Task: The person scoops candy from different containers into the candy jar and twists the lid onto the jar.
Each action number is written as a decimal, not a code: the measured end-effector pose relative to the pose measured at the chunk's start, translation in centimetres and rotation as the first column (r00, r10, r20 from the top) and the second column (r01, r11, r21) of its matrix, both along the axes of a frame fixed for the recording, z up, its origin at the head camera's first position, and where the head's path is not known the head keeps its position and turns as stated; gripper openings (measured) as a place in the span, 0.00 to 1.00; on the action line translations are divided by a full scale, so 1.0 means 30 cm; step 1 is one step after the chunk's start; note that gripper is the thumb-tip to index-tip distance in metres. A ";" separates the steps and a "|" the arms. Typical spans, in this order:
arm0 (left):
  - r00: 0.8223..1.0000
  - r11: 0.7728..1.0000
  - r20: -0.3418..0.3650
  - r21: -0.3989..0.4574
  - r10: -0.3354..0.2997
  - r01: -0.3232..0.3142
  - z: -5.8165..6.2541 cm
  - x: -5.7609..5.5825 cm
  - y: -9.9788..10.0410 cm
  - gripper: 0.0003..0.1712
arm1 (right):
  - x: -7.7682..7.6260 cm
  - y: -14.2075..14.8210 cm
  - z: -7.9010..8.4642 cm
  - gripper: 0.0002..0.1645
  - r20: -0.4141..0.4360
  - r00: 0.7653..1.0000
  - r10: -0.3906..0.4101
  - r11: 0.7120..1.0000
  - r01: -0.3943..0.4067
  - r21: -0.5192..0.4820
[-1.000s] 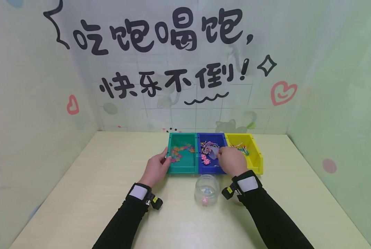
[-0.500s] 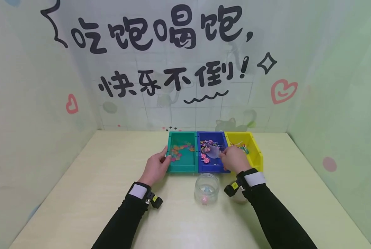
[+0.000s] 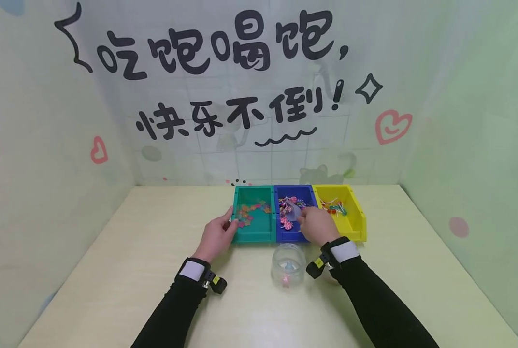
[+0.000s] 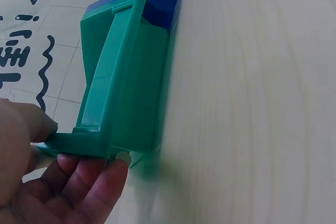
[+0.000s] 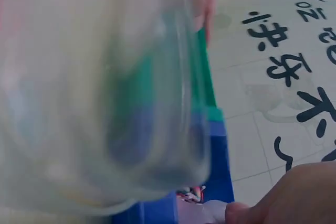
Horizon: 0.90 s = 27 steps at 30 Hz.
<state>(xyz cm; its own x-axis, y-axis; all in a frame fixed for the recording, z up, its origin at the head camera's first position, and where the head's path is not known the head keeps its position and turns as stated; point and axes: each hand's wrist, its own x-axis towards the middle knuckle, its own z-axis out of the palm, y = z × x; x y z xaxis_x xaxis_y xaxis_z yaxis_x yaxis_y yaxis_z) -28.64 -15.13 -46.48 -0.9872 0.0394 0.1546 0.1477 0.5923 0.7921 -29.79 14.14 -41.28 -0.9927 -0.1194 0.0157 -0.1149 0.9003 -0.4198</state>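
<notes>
My left hand (image 3: 214, 237) grips the left wall of the green bin (image 3: 255, 236), thumb over the rim and fingers outside, as the left wrist view shows. Orange and pink star-shaped pieces (image 3: 245, 215) lie in that bin. My right hand (image 3: 320, 226) pinches a translucent scoop (image 3: 294, 212) inside the blue bin (image 3: 290, 237). The scoop's blade is among pink-and-white swirl candies (image 3: 287, 224); the hand partly hides it. In front of the bins stands a clear jar (image 3: 288, 261) with a pink piece and a bluish piece near its bottom.
Joined at the right is a yellow bin (image 3: 351, 224) with small colourful lollipop-like sticks (image 3: 335, 207). A round pale item (image 3: 331, 279) shows partly behind my right wrist. The printed back wall (image 3: 250, 164) rises just behind the bins.
My right hand drew slightly right with the scoop, then went back left, and the scoop now tilts more steeply among the candies. My left hand stays on the green bin.
</notes>
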 end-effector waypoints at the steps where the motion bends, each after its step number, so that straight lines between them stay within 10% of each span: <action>1: 1.000 1.000 0.002 -0.001 -0.008 0.008 0.001 0.002 0.000 0.33 | 0.002 0.001 0.002 0.16 0.022 0.999 -0.024 0.999 0.024 -0.027; 10: 1.000 1.000 -0.003 0.003 -0.005 0.005 0.008 0.012 -0.007 0.33 | 0.008 -0.012 0.011 0.17 0.032 0.999 -0.020 1.000 0.020 0.002; 15: 1.000 1.000 0.017 0.001 -0.012 0.012 0.003 0.015 -0.012 0.34 | 0.005 -0.009 0.006 0.21 0.165 0.980 -0.108 0.980 0.133 -0.146; 22: 1.000 1.000 0.014 0.000 -0.009 0.009 0.003 0.015 -0.017 0.34 | 0.002 -0.032 0.000 0.17 -0.012 1.000 -0.020 0.995 0.021 0.097; 27: 1.000 1.000 0.026 0.004 -0.014 0.014 0.004 0.016 -0.015 0.34 | 0.008 -0.025 0.004 0.18 0.057 0.995 -0.088 0.996 0.089 -0.010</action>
